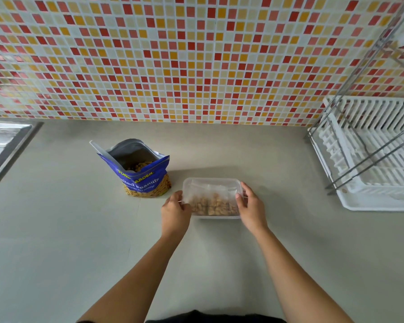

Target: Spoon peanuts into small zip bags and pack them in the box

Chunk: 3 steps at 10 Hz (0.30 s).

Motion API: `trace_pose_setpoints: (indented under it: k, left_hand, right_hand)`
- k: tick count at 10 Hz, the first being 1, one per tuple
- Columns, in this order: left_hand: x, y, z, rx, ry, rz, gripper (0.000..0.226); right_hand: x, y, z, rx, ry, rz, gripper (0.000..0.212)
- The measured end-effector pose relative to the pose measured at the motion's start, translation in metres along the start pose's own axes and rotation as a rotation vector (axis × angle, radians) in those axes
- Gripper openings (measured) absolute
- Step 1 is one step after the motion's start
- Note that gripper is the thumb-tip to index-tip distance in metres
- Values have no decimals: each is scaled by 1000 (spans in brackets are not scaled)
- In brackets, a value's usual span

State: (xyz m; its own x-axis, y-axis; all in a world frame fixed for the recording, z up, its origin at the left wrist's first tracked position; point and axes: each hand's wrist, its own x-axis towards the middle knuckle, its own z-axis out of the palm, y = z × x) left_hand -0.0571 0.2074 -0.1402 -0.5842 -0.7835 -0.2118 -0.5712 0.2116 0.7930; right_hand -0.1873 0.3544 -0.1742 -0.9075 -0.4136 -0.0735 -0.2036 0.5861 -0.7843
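Observation:
A clear plastic box (210,183) sits on the counter in front of me, with small zip bags of peanuts (214,203) lying inside it. My left hand (175,212) grips the box's left end, fingers curled over the rim. My right hand (251,207) holds the right end the same way. To the left of the box stands a blue bag of salted peanuts (139,177), upright with its top open and nuts showing inside. No spoon is in view.
The grey counter (56,241) runs back to a wall of red, orange and cream mosaic tiles (173,66). A steel sink (5,148) is at the far left. A white dish rack (371,155) with a metal frame stands at the right.

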Motion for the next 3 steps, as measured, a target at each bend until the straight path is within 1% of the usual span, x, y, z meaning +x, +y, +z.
trace_pose_setpoints:
  k: [2,3]
  left_hand:
    - [3,0,-1,14,-25,2,40]
    - [0,3,-3,76,-21,-3,44]
  right_hand:
    - [3,3,3,-24,2,13,47]
    - [4,5,3,-5,27,78,52]
